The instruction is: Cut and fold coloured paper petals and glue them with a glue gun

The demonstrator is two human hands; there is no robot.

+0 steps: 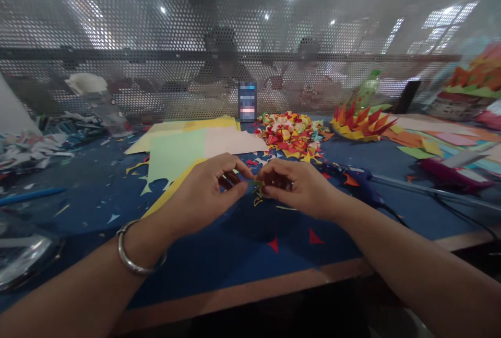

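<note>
My left hand (pixel 207 186), with a silver bangle (pixel 131 252) on its wrist, is closed in a pinch above the blue tabletop (pixel 235 254). Facing it, my right hand (pixel 301 186) pinches from the other side. Between the fingertips is a small green and orange paper piece (pixel 257 180), mostly hidden by the fingers. Just beyond the hands lies a heap of small folded red, yellow and white paper pieces (pixel 291 132). Pale green (pixel 178 153) and pinkish paper sheets (pixel 230 142) lie left of it. Red paper scraps (pixel 315 237) are near the front edge.
A blue glue gun (pixel 362 179) with a long clear stick lies to my right, near a purple tool (pixel 456 173). Behind stand a spiky orange paper ring (pixel 362 123), a green bottle (pixel 368 90) and a phone (pixel 247 102). A perforated metal screen (pixel 156 67) closes the back.
</note>
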